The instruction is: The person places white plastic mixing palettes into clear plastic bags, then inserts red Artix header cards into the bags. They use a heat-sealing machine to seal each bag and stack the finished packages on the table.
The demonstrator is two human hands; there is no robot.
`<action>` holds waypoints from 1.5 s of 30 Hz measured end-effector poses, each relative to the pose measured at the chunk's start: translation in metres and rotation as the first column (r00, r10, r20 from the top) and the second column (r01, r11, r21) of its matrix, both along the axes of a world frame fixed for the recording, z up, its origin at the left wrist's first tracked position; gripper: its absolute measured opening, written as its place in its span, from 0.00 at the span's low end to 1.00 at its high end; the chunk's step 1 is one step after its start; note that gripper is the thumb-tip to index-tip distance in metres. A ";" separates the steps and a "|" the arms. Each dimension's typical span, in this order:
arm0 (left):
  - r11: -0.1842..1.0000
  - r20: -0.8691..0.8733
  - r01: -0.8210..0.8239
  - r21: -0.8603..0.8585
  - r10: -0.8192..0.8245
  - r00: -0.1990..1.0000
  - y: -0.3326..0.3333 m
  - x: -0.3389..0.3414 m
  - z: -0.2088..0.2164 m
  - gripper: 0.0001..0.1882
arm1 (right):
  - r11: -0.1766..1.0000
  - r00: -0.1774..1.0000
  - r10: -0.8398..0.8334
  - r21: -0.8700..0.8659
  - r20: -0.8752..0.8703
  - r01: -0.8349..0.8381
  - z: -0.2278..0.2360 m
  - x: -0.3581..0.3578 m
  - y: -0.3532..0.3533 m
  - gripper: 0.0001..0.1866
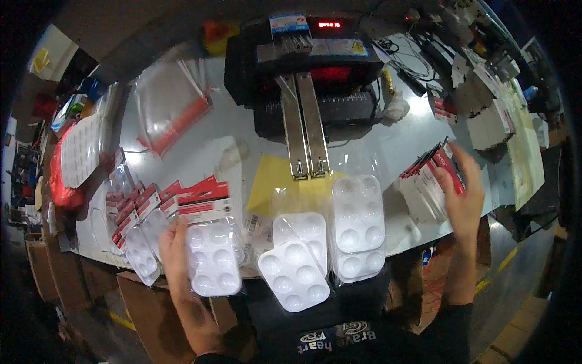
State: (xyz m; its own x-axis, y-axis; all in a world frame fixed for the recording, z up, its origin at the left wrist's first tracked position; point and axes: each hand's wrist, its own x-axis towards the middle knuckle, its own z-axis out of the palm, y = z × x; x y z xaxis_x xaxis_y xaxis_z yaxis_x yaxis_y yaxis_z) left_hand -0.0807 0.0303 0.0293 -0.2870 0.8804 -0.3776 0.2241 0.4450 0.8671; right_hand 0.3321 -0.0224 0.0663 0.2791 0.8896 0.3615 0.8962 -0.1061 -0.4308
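1. Head view: at the near edge of the table (415,130), left of its middle, the left hand (173,242) grips a bagged tray (215,258).
2. Mid-edge, a tilted tray (294,278) overlaps another; just to its right lie two overlapping clear packs (357,209).
3. Toward that edge's right end, the right hand (465,185) pinches red-and-white cards (424,191).
4. Farther in lies a yellow sheet (264,176).
5. Toward the far left corner, a bag stack (170,103); at the far edge, a black machine (245,73).
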 end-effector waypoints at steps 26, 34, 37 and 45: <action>0.828 0.324 0.504 0.247 -0.560 0.762 -0.054 0.118 0.003 0.09 | 0.737 0.690 0.363 -0.259 -0.626 -0.624 0.011 -0.093 0.028 0.15; 0.815 0.128 0.554 0.169 -0.575 0.808 -0.054 0.108 -0.005 0.09 | 0.626 0.608 0.401 -0.280 -0.685 -0.728 0.004 -0.095 0.036 0.14; 0.822 0.199 0.529 0.210 -0.566 0.800 -0.054 0.111 -0.006 0.09 | 0.583 0.617 0.430 -0.319 -0.660 -0.747 0.005 -0.092 0.039 0.15; 0.938 0.351 0.240 0.252 -0.319 0.880 -0.058 0.108 -0.015 0.12 | 0.735 0.759 0.214 -0.410 -0.615 -0.540 -0.009 -0.078 0.030 0.14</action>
State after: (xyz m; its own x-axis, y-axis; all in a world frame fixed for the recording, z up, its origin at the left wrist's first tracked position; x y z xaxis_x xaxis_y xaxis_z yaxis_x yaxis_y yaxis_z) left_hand 0.0272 -0.0280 0.0144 0.1131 0.9690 -0.2196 -0.0511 0.2264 0.9727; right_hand 0.2541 0.0078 0.0573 -0.1372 0.9463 -0.2929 0.5802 -0.1629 -0.7980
